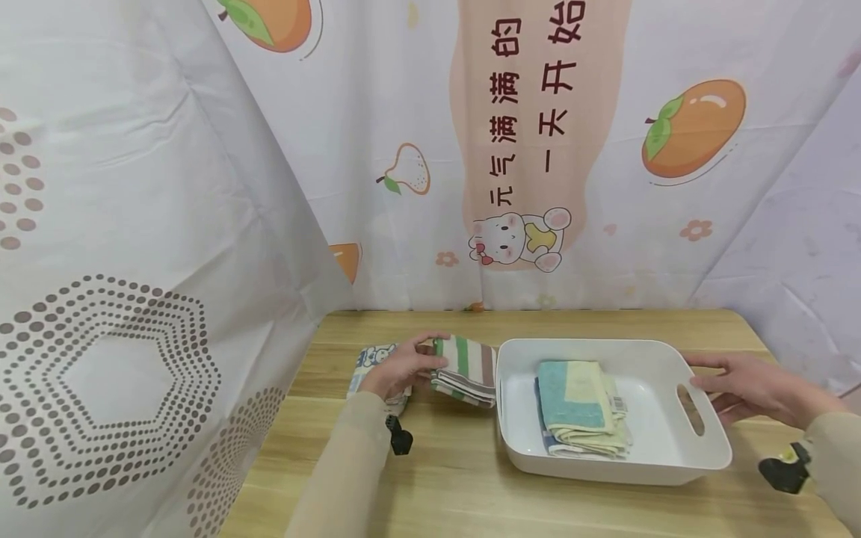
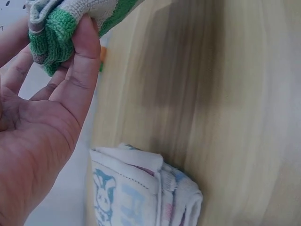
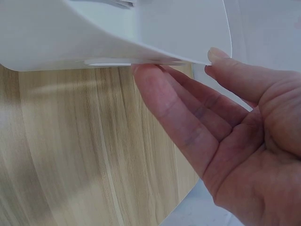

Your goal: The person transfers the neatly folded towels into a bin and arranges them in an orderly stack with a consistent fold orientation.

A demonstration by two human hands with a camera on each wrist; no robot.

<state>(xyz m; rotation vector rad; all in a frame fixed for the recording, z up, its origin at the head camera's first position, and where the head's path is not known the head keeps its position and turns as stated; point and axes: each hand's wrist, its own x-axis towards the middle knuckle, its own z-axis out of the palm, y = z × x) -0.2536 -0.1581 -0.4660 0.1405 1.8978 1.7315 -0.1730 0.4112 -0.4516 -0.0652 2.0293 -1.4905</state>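
Note:
My left hand [image 1: 403, 366] pinches the left end of a folded striped towel [image 1: 467, 366] in green, white and brown, held just left of the white plastic bin [image 1: 652, 433]. In the left wrist view, the thumb lies on the towel's green edge [image 2: 56, 37] with fingers behind it. Inside the bin lies a folded teal and yellow towel [image 1: 572, 396] on top of other folded cloth. At the bin's right end, my right hand [image 1: 753, 388] holds the rim, thumb at the edge and fingers against the outer wall, as the right wrist view shows.
Under and behind my left forearm, a folded white towel with a blue bear print [image 1: 366, 366] lies on the wooden table [image 1: 444, 478]. A printed curtain [image 1: 417, 97] hangs along the table's back edge, and another drapes at the left.

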